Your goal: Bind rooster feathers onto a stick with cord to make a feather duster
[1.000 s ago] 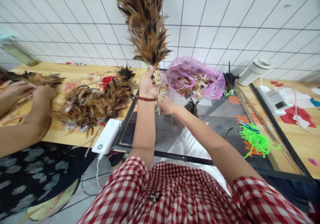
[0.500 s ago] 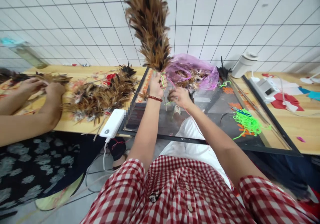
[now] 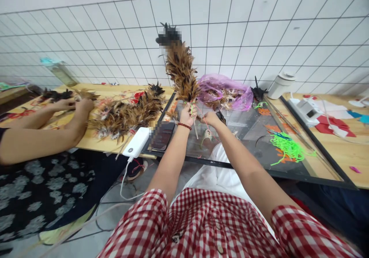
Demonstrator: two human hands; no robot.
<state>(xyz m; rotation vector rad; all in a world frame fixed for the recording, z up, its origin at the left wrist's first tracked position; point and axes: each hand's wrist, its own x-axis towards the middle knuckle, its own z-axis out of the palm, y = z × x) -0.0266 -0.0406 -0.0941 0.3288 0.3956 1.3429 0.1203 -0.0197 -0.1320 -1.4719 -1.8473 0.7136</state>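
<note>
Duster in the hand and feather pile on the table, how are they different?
The duster points up in the left hand; the pile lies on the table.
The duster is one slim, fairly straight column; the pile is wider and messier.
The pile has whitish fluff near its bottom; the duster shows none.
Both have brown and black feathers.

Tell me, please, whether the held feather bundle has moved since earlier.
Yes, the feather bundle sits lower: its base, first level with the top of the purple bag, is now beside the bag's middle.

Gap: between right hand and green cords | Blocking beyond: purple bag
</note>
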